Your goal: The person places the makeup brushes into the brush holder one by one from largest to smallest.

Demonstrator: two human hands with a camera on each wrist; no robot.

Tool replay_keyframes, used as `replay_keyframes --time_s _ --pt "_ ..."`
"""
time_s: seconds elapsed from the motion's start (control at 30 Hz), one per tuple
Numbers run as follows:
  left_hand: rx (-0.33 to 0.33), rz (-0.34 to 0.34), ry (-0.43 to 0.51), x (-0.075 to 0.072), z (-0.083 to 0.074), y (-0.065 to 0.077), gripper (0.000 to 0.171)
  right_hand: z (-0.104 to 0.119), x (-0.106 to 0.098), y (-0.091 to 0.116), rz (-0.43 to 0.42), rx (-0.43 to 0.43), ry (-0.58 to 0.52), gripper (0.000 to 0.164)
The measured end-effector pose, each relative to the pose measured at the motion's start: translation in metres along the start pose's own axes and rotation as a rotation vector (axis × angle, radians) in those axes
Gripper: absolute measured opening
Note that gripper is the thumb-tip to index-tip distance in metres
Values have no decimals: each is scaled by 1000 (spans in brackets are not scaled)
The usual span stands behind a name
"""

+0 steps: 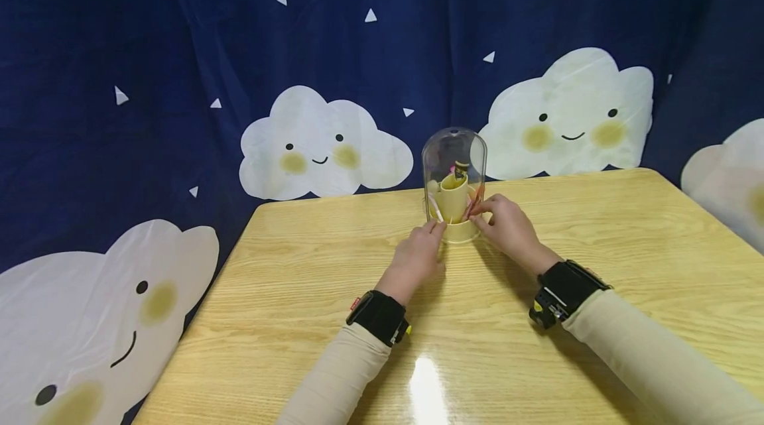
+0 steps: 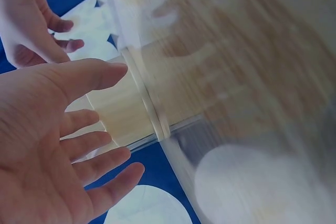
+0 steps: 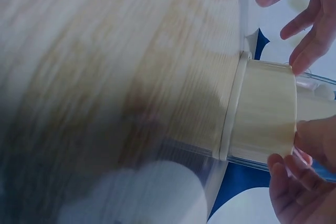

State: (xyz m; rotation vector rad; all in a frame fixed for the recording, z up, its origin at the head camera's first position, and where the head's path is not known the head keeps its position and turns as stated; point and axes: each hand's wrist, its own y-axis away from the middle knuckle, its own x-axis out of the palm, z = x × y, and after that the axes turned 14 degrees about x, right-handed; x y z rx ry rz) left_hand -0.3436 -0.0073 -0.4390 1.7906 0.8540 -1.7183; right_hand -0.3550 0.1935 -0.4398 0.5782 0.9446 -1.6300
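A clear dome (image 1: 453, 140) stands upright on a cream round base (image 1: 461, 233) near the far side of the table. Inside it is a cream cup-shaped piece (image 1: 453, 198), with a small dark and yellow figure (image 1: 460, 169) at its top and pink and orange bits on its right. My left hand (image 1: 418, 254) is at the base's left front; the left wrist view shows its fingers (image 2: 107, 163) loosely bent and spread. On the other side, my right hand (image 1: 507, 225) has its fingertips (image 3: 278, 169) close against the base's upper edge. Exact contact is unclear.
The pale wooden table (image 1: 286, 305) spreads around the dome. Behind it hangs a dark blue curtain (image 1: 358, 60) with white smiling clouds (image 1: 322, 126) and small triangles. Each wrist wears a black strap (image 1: 377, 316).
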Motion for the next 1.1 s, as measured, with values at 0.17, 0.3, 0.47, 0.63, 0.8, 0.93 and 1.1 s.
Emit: replay_keyframes --time_s 0.17,0.3,0.47,0.63,0.8,0.93,1.1 --pt "-2 4 -30 1 3 -1 77 2 0 0 25 -5 29 18" --pt "-1 0 -26 2 5 0 76 2 2 1 50 1 40 22" --pt "-13 6 -27 7 8 -1 79 1 6 4 63 -28 46 27" --pt "-23 15 -22 12 15 0 81 3 15 6 72 -52 50 31" --pt "-17 -16 -39 15 18 2 74 3 23 6 83 -79 49 36" --pt "-19 -113 -60 19 18 5 57 4 26 8 125 -93 45 43" --pt "-38 -135 -89 27 14 10 59 3 37 18 109 -194 92 49"
